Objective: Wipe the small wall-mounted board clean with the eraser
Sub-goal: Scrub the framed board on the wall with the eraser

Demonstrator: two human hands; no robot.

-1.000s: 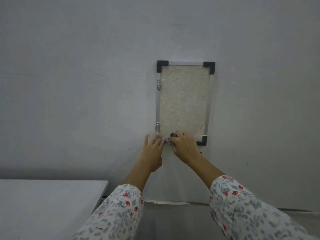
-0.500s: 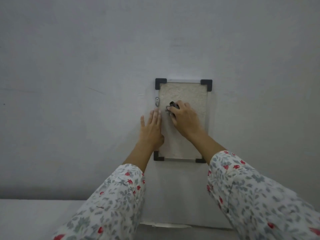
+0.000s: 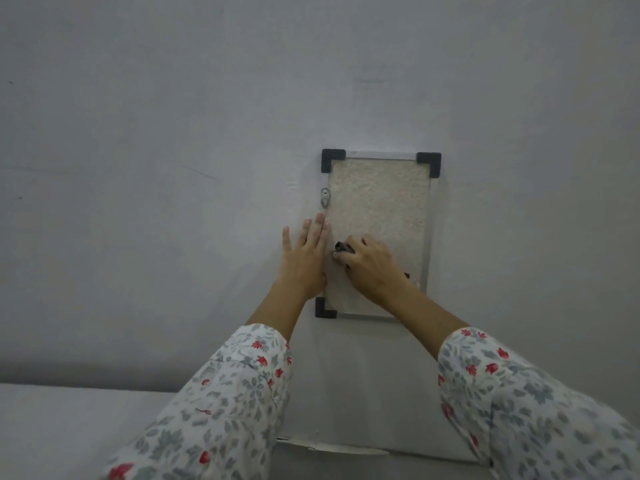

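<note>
A small upright board (image 3: pixel 379 202) with a beige textured face, a silver frame and black corner caps hangs on the grey wall. My right hand (image 3: pixel 372 266) grips a small dark eraser (image 3: pixel 343 247) and presses it on the board's lower left part. Only the eraser's dark tip shows past my fingers. My left hand (image 3: pixel 304 258) lies flat with straight fingers on the wall, along the board's left edge. The board's lower right corner is hidden behind my right wrist.
A metal hook (image 3: pixel 325 198) sits on the board's left frame near the top. A pale table surface (image 3: pixel 69 427) lies at the lower left below the wall. Flowered sleeves cover both forearms.
My right hand went with the eraser from the board's bottom edge up to its upper left, then back down to the lower left. The left hand stayed flat beside the frame.
</note>
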